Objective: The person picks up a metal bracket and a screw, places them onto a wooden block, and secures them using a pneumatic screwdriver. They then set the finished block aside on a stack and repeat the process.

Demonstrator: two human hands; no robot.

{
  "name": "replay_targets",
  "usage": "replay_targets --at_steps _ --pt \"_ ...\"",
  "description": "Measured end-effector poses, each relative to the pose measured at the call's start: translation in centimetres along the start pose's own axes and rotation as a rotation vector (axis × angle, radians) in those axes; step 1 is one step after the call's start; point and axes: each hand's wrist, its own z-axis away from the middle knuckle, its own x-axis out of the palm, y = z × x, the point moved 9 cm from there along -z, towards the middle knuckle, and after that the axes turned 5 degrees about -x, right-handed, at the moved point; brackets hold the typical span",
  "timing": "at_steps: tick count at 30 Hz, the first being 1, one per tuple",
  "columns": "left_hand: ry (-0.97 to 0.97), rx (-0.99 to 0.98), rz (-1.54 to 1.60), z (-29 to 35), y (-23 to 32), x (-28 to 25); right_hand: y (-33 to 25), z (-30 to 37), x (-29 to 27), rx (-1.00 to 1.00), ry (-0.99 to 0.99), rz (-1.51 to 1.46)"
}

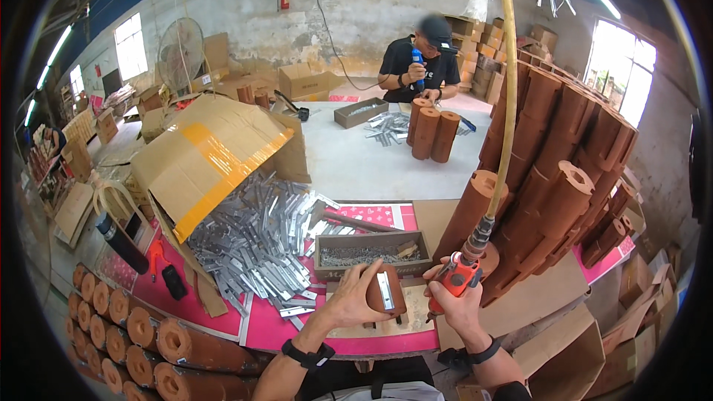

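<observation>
The right hand point(462, 313) hides part of the red tool point(458, 276)

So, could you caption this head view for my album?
Left hand holding a brown piece, right hand gripping a red power tool, beside piled metal strips.

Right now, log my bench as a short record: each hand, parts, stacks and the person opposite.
Left hand: grip on a brown piece with a metal strip on its face
Right hand: grip on a red power tool, joined to a hanging hose
Beyond the hands: tray of small metal parts
Left of tray: pile of metal strips by an open carton
Stacks: brown cylinders at right and lower left
Opposite: co-worker holding a blue tool
</observation>
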Motion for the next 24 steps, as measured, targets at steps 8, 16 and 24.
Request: replay_targets --at_steps 8,16,24 --pt "0.030 0.276 -0.465 -4.3 6.9 -2.3 0.1 -0.1 0.1 0.072 0.050 -0.019" --pt "0.568 0.072 1.096 -4.5 -1.3 -3.5 0.0 -0.2 0.3 0.023 0.065 -0.122" --pt "0.085 0.117 -0.118 -5.2 4.9 -6.2 -0.2 -0.2 -0.1 -0.024 0.069 -0.108"
